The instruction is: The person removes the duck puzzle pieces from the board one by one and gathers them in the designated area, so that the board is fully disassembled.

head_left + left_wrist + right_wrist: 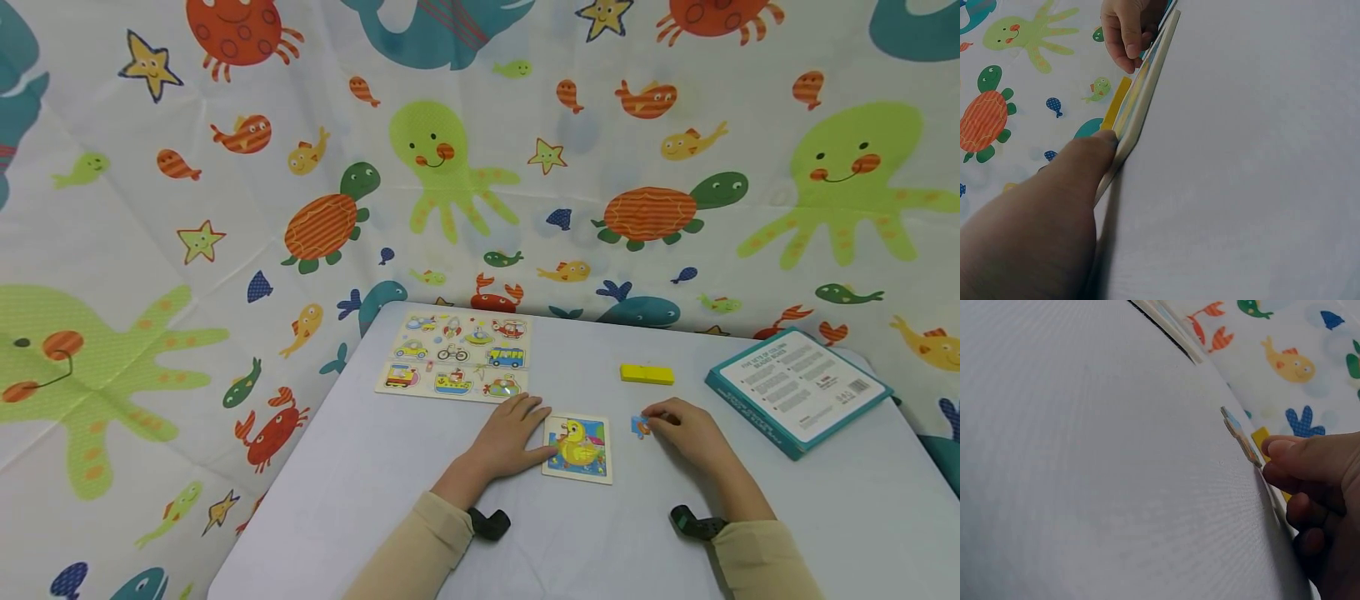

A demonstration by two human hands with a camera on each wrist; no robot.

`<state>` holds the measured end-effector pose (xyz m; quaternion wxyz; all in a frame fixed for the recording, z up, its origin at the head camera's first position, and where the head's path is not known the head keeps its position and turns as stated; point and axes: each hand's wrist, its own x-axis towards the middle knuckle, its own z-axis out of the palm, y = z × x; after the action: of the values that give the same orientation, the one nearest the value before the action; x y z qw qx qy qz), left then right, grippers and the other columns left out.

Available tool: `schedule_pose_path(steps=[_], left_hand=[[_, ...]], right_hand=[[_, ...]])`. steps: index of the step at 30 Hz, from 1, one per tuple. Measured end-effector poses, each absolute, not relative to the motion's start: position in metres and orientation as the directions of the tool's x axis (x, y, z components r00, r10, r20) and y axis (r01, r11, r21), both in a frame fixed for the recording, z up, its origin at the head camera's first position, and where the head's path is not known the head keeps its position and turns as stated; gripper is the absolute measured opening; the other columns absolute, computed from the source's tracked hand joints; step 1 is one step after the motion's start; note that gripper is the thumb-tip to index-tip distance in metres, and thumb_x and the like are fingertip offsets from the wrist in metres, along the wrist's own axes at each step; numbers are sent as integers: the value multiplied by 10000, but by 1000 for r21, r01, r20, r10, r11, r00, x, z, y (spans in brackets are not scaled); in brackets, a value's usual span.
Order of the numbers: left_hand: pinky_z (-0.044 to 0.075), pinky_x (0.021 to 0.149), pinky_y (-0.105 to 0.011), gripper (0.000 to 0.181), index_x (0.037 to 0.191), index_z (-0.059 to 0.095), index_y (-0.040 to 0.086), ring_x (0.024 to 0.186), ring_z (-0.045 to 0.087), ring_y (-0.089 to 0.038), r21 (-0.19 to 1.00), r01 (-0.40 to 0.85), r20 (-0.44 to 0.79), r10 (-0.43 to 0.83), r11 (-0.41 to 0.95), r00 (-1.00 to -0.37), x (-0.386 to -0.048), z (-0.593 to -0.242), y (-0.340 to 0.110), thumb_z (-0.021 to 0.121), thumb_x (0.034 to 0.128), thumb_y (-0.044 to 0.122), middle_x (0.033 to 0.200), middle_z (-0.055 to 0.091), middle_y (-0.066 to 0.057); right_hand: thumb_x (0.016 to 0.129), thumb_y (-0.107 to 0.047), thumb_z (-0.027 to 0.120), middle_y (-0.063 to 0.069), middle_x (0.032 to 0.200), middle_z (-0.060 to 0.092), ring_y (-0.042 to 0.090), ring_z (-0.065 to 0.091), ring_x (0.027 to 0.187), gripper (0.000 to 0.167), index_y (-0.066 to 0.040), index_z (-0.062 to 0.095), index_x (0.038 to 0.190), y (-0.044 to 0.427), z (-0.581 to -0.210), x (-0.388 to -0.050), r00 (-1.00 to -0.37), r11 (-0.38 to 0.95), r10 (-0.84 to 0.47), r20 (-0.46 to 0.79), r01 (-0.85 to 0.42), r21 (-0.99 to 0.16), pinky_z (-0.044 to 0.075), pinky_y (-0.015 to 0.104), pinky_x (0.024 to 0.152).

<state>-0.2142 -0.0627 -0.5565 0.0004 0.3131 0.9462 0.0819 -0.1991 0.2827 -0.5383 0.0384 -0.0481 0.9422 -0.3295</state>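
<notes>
A square duck puzzle (577, 447) with a pale border lies on the white table. My left hand (504, 442) rests at its left side with fingers extended. In the left wrist view, the left thumb (1088, 150) touches the puzzle's edge. The left fingertips reach close to the lower right corner of a vehicle picture board (452, 356). To the right of the duck puzzle, my right hand (686, 429) pinches a small blue and orange puzzle piece (640, 427) between thumb and forefinger. The right wrist view shows this puzzle piece (1240, 437) edge-on, tilted near the tabletop.
Behind the right hand lies a yellow block (647, 374). A teal and white box (798, 392) sits at the right of the table (330, 500). A curtain (480, 150) printed with sea animals hangs behind and along the left side.
</notes>
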Motion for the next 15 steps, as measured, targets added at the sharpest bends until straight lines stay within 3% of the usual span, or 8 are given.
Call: schedule_pose_path(steps=[9,15], left_hand=[[241,1227,-405,776,1522,394,252,1510,235,-220,164,587,47,588,793,-807,-214,-557,-62,396,918,740,1585,344,23],[231,1232,-392,813,1538,361,215,1510,239,-219,175,581,44,583,795,-811,-215,-557,-63,394,919,740,1592,335,7]], right_hand=[[969,-328,630,73,1124,666,198,547,876,276,-135,699,1152,275,-526,-203,-992,798,-107,-67,-46,-601,466,287,711],[963,-304,640,73,1051,665,200,559,807,280,-136,689,1180,249,-507,-207,-986,753,-138,-94,-43,-656,482,281,664]])
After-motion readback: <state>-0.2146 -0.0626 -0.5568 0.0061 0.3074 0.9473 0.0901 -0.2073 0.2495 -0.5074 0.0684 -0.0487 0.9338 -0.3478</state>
